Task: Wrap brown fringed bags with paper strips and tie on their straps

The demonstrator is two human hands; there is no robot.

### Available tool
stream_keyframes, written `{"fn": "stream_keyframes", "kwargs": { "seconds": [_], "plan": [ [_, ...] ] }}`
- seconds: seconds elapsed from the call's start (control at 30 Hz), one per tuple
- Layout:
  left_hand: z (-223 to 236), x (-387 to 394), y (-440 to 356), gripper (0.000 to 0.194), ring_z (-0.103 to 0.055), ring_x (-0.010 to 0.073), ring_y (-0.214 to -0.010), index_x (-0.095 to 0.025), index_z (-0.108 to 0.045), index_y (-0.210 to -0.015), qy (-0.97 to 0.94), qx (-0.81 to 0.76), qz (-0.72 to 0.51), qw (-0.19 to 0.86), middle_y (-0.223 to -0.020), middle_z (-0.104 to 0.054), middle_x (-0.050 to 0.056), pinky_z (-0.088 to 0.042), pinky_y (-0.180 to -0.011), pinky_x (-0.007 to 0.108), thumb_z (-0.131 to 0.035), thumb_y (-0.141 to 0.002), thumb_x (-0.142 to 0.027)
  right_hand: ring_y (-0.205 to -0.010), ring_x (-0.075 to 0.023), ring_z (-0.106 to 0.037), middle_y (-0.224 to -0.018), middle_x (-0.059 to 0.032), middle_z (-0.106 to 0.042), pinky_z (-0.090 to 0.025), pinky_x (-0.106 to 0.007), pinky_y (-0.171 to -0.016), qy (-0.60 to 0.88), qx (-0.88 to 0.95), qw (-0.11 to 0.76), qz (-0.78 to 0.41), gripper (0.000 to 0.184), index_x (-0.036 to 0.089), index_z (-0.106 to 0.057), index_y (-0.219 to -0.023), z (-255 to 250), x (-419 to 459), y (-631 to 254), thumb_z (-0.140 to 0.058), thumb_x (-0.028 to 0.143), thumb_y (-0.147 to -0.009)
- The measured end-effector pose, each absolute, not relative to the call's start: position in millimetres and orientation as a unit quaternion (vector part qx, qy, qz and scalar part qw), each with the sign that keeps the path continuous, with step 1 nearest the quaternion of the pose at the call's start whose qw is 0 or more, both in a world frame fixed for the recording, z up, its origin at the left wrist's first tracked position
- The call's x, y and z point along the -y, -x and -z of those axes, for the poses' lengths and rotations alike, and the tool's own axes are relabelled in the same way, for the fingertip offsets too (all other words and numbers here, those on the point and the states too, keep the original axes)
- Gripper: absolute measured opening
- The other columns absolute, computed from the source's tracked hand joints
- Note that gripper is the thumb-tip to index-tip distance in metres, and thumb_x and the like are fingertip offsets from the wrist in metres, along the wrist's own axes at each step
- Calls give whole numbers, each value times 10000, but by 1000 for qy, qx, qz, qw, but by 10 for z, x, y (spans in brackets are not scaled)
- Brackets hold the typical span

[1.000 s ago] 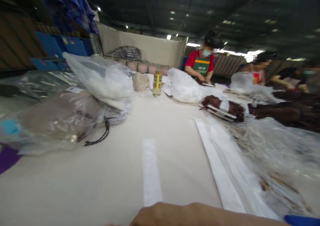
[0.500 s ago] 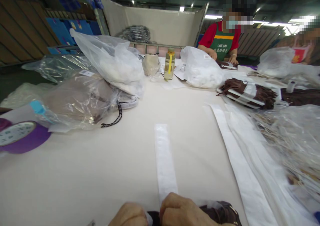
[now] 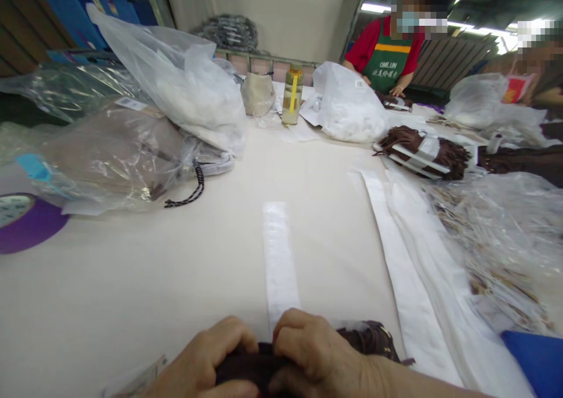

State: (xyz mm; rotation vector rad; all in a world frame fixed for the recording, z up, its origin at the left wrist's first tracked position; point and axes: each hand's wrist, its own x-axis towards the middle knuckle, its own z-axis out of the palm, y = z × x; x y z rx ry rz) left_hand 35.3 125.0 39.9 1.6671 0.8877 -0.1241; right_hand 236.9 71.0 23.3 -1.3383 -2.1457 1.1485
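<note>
At the bottom edge of the view, my left hand (image 3: 211,357) and my right hand (image 3: 321,351) are close together. Both have their fingers curled onto a dark brown bag-like item (image 3: 250,366), whose lower part is out of view. More of the brown material, with a small metallic gleam, shows to the right of my right hand. A flat white strip (image 3: 280,257) lies on the table (image 3: 176,281) and runs away from my hands; its near end is hidden behind them.
At the left are purple tape (image 3: 44,228) and a plastic-wrapped brown bag (image 3: 118,152). A bottle (image 3: 291,96) stands farther back. Long white strips (image 3: 409,281), a fringed brown bundle (image 3: 426,152) and a blue object (image 3: 536,357) are at the right. A co-worker (image 3: 387,58) stands across the table.
Both hands show more fully, higher in the view, and more of the dark brown item is visible between them. The scene has shifted up and slightly left as the camera tilted down.
</note>
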Motion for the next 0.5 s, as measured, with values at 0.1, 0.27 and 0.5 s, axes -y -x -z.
{"fn": "stream_keyframes", "kwargs": {
  "seconds": [0.1,0.27,0.5],
  "plan": [
    [-328,-1167,-340,336,-527,192,-895,-233,-541,-1012,-749,-420,-35,511,-945,-586,15,-417,-782,261,-548,-719,-397,-654,-105,-515,-742,0,-540,-391,-176,-562,510,720,191,-430,161,153,-579,-689,-338,-732,-2367,-730,207,-692],
    [-247,-1210,-457,268,-536,199,-798,-209,-565,-876,-768,-437,-42,467,-768,-581,10,-416,-722,294,-443,-783,-428,-686,-121,-516,-728,4,-532,-400,-197,-610,510,745,187,-387,146,152,-597,-714,-244,-736,-2324,-728,213,-697],
    [-408,-1278,-586,194,-568,199,-739,-159,-581,-872,-849,-413,-15,331,-732,-632,22,-422,-721,334,-471,-788,-296,-806,-167,-569,-851,-53,-613,-449,-261,-718,550,773,133,-288,123,142,-617,-849,-375,-708,-2297,-640,246,-789]
  ]
}}
